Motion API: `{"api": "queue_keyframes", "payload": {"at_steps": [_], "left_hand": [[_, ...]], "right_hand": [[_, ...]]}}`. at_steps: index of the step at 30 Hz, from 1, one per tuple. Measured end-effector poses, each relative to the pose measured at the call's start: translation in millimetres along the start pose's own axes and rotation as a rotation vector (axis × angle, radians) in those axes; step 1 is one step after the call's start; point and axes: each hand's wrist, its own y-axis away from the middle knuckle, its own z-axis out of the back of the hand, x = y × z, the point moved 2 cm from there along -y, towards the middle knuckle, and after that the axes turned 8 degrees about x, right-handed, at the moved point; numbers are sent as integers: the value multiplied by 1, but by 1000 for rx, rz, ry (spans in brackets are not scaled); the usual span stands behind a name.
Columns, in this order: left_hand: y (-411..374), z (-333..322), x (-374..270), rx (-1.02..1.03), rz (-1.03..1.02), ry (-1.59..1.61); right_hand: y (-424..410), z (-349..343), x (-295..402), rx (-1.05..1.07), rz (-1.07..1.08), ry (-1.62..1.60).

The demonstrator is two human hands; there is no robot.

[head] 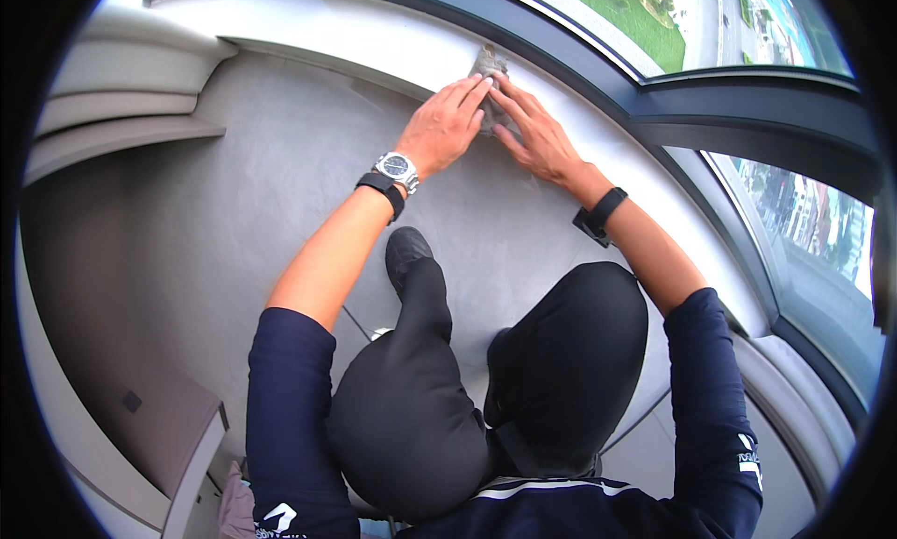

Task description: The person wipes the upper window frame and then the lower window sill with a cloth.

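A crumpled grey-brown cloth (492, 61) lies on the white window sill (392, 38), partly over its inner edge. My left hand (443, 122), with a metal wristwatch (394, 166) and a black strap at the wrist, rests its fingertips against the cloth's left side. From the right, my right hand (536, 132) touches the same cloth with its fingers spread; a black band (604, 215) is around that wrist. The fingertips of both hands nearly meet on the cloth. Part of the cloth is hidden under the fingers.
A dark window frame (743, 108) curves along the sill, with glass beyond it. Grey curtains (133, 55) hang at the upper left. My bent legs are above the grey floor (280, 189). At the lower left stands a brownish furniture panel (161, 427), near a pinkish cloth (237, 504).
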Motion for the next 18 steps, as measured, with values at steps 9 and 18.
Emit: {"api": "queue_keyframes", "payload": {"at_steps": [9, 18], "left_hand": [[-27, -27, -11, 58, -14, -143], [-38, -41, -31, 221, -227, -70]], "right_hand": [[94, 22, -64, 41, -139, 366], [91, 15, -64, -54, -110, 273]]}}
